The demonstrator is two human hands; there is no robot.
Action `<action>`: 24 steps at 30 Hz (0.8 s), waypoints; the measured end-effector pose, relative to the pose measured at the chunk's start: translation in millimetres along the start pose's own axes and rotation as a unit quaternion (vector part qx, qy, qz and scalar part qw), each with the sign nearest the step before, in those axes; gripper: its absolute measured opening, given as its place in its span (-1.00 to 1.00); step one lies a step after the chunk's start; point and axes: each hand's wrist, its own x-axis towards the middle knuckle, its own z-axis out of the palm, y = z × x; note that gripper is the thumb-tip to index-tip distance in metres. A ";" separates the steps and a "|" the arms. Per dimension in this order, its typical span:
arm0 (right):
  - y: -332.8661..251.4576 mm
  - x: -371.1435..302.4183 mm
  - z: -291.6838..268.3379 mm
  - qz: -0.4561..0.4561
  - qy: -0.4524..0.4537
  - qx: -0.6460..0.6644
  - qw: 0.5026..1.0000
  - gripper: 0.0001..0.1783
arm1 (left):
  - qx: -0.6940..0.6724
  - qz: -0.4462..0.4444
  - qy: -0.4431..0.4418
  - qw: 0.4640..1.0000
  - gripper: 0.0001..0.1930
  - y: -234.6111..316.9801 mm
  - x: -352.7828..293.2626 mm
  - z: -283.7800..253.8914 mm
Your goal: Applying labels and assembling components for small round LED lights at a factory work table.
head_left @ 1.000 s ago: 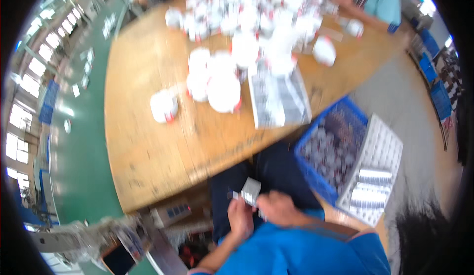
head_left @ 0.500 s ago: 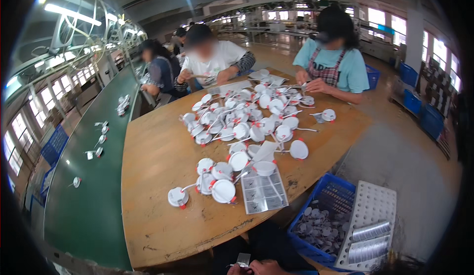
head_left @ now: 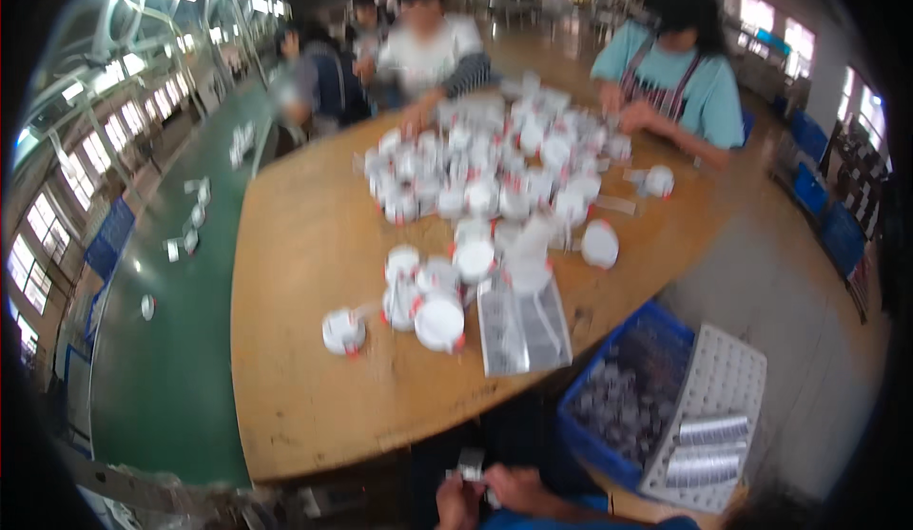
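Observation:
Low in the picture, in front of my lap, my left hand [head_left: 457, 503] and my right hand [head_left: 514, 485] are close together, fingers closed. Between them they hold a small silvery rectangular piece [head_left: 471, 463], whose top sticks up above the fingertips. Motion blur hides its exact kind. Beyond my hands, a printed silver sheet [head_left: 518, 335] lies at the table's near edge, partly under a round white lamp [head_left: 529, 273]. Left of it sits a small cluster of round white lamps [head_left: 439, 324] with red clips, and one single lamp [head_left: 343, 331] lies apart.
A large heap of white lamps [head_left: 480, 197] covers the far part of the wooden table [head_left: 304, 387]. On the left runs a green conveyor belt [head_left: 162, 368] with several lamps. A blue crate [head_left: 580, 425] and white perforated board [head_left: 728, 359] stand at right. Co-workers [head_left: 680, 93] sit beyond.
The view has shifted, so the table and my hands appear higher and blurred. My hands still hold the silvery piece. A co-worker in white has reached a hand down to the heap.

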 end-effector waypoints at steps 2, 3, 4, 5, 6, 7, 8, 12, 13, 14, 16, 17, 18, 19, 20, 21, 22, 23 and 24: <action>6.0 8.2 0.7 0.050 -0.091 0.032 0.994 -0.93 | 0.034 -0.001 0.027 0.999 -0.78 15.0 -7.2 23.1; -6.9 9.1 -10.3 -0.041 0.008 0.045 0.998 -0.96 | 0.036 0.020 0.015 0.999 -0.78 21.2 -15.1 29.8; -7.9 12.9 -13.7 -0.077 0.051 0.021 0.996 -0.93 | -0.002 0.020 -0.008 1.000 -0.81 21.9 -13.7 30.5; 0.0 18.0 -11.2 -0.075 0.071 0.021 0.994 -0.92 | 0.019 0.007 0.013 1.000 -0.84 22.0 -7.2 36.2; 2.3 19.4 -8.7 -0.076 0.095 0.023 0.992 -0.91 | 0.043 -0.002 0.033 0.999 -0.87 24.6 -8.1 40.0; 2.4 22.2 -10.6 -0.073 0.089 0.036 0.993 -0.91 | 0.043 -0.012 0.052 0.998 -0.87 24.1 -4.4 40.4; -0.8 26.1 -16.2 -0.073 0.087 0.047 0.992 -0.91 | 0.028 0.003 0.032 0.999 -0.88 24.2 -2.1 42.4; -12.7 30.1 -14.7 -0.096 0.055 0.050 0.993 -0.91 | 0.059 0.015 0.019 0.998 -0.89 29.6 -9.6 26.7; -13.3 29.9 -12.6 -0.088 0.065 0.039 0.993 -0.92 | 0.053 0.012 0.026 0.998 -0.89 25.4 -6.9 23.7; -14.7 26.1 -12.7 -0.083 0.074 0.029 0.993 -0.92 | 0.045 0.012 0.034 0.998 -0.89 19.8 -5.4 21.5; -12.1 12.5 -13.5 -0.068 0.075 -0.019 0.995 -0.92 | 0.030 -0.013 0.039 0.999 -0.89 14.9 -12.1 26.7; -14.3 7.5 -16.5 -0.065 0.068 -0.007 0.996 -0.91 | 0.023 -0.007 0.035 0.999 -0.88 9.1 -13.9 22.8; -16.7 1.6 -18.8 -0.060 0.059 0.006 0.996 -0.91 | 0.018 -0.002 0.031 0.999 -0.87 3.0 -14.9 16.4; -21.7 -4.3 -23.1 -0.063 0.055 -0.001 0.996 -0.91 | 0.010 -0.005 0.023 1.000 -0.85 -0.4 -19.1 12.9; -21.8 -5.4 -19.2 -0.066 0.054 -0.008 0.996 -0.91 | 0.006 -0.007 0.013 1.000 -0.83 -0.6 -23.0 13.2; -7.3 7.2 5.5 -0.081 0.074 -0.011 0.994 -0.91 | 0.025 0.025 -0.003 0.999 -0.79 -1.4 -17.0 14.2; 4.0 13.7 22.4 -0.097 0.073 -0.055 0.991 -0.91 | 0.041 0.062 -0.022 0.997 -0.73 -1.5 -12.9 15.5; 16.9 9.2 38.2 -0.109 0.065 -0.099 0.987 -0.90 | 0.035 0.024 0.002 0.999 -0.78 -14.5 -0.5 -8.1; 48.7 1.8 76.4 -0.115 0.050 -0.143 0.982 -0.89 | 0.025 -0.020 0.033 0.999 -0.83 -12.1 -0.6 -9.1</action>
